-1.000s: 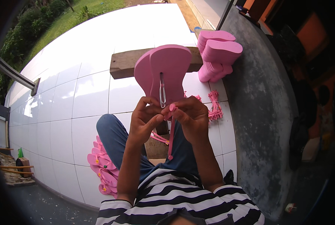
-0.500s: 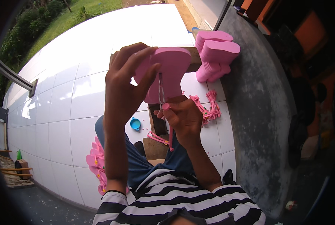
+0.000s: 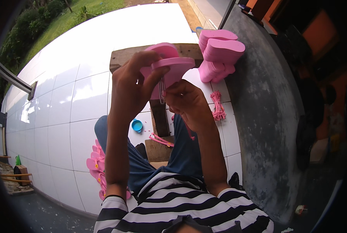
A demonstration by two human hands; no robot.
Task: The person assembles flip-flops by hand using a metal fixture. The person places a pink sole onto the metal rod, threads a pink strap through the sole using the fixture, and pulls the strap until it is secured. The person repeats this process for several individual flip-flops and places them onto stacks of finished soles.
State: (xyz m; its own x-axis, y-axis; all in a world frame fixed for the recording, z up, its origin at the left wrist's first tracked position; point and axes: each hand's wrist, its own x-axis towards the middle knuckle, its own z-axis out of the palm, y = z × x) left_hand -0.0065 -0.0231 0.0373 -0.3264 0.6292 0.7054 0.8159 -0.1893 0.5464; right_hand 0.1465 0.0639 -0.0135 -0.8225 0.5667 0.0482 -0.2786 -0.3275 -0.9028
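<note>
**Pink sandal sole lifted and tilted edge-on; strap fitting in hand**

Compared with the view one second earlier, when the pink sandal sole (image 3: 169,72) was held flat-on in front of both hands, the sole has been raised and turned so that its edge is presented, above the wooden block (image 3: 158,116). The left hand (image 3: 132,87) has been moved up from beneath and is closed around the sole, thumb on the near face, fingers over the top edge. The right hand (image 3: 185,103) is pinched shut on a thin metal tool (image 3: 162,89) at the underside of the sole. It is judged that strap insertion is under way. A stack of pink soles (image 3: 218,54), a bundle of pink straps (image 3: 218,106) and a blue cap (image 3: 137,125) lie on the white tiled floor (image 3: 64,105).
</note>
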